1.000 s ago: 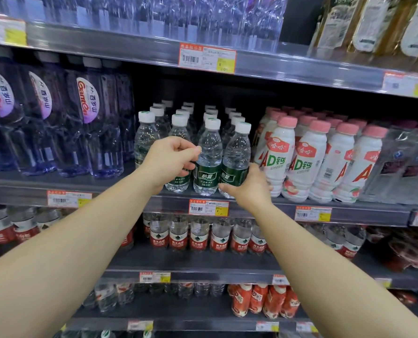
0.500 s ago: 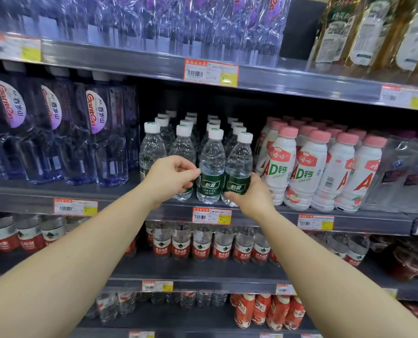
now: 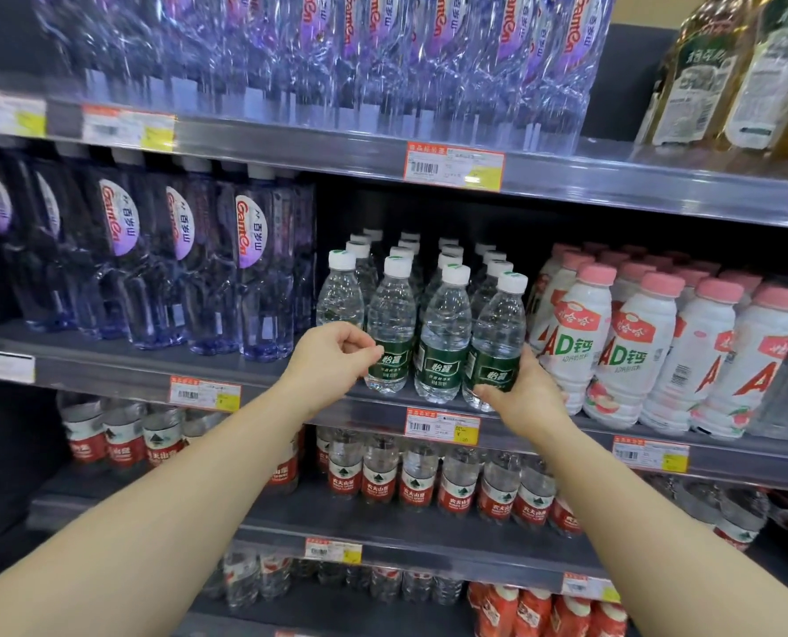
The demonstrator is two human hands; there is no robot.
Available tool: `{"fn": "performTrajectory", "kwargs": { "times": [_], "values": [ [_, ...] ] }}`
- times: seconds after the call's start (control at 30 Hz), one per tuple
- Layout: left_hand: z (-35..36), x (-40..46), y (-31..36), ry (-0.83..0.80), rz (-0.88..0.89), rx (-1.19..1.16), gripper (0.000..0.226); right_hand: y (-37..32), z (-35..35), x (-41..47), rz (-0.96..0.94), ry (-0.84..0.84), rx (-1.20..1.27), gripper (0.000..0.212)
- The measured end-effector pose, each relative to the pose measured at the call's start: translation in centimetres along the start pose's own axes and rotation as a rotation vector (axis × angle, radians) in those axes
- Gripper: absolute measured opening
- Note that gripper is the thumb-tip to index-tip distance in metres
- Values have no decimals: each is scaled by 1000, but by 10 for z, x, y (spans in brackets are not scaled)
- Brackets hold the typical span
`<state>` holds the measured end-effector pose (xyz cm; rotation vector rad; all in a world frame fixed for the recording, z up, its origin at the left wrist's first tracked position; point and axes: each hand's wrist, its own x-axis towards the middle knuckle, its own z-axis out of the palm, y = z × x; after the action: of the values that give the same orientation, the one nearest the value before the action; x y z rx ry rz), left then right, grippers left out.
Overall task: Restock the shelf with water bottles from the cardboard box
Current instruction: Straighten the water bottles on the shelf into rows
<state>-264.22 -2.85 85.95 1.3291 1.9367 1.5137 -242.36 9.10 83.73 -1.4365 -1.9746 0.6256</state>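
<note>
A: Where are the water bottles (image 3: 445, 333) sitting?

B: Take the yellow price tag (image 3: 442, 426) on the shelf (image 3: 107, 367) edge as the marker. The green-label bottles stand upright in four rows directly above it, running back into the shelf. Purple-tinted bottles (image 3: 249, 264) are to the left of the tag, pink-capped milk drinks (image 3: 631, 342) to its right. The cardboard box is not in view.

A: And the hands?

B: The right hand (image 3: 527, 393) sits up and right of the tag, thumb and fingers curled round the green label of the front bottle (image 3: 497, 337) in the rightmost row. The left hand (image 3: 332, 356) is up and left of the tag, fingers loosely curled with the tips drawn together just beside the label of the second front bottle; I see nothing held in it.

A: How would these handle?

B: Small and full, so I'd judge each has a little heft but is easy for one hand. Thin clear plastic will give if squeezed, and it may be slick. The label band at the lower body is the sensible hold: it looks less slippery and keeps the weight low.

A: Any risk?

B: They stand close together, nearly touching the milk drinks. A nudge could tip a neighbour, so slide them straight.
</note>
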Motion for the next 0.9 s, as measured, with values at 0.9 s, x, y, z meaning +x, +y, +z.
{"fn": "performTrajectory", "kwargs": {
  "times": [0.9],
  "values": [
    [-9,25,-37,21,-127,296,85,-24,52,-47,-306,29,-332,49]
  ]
}}
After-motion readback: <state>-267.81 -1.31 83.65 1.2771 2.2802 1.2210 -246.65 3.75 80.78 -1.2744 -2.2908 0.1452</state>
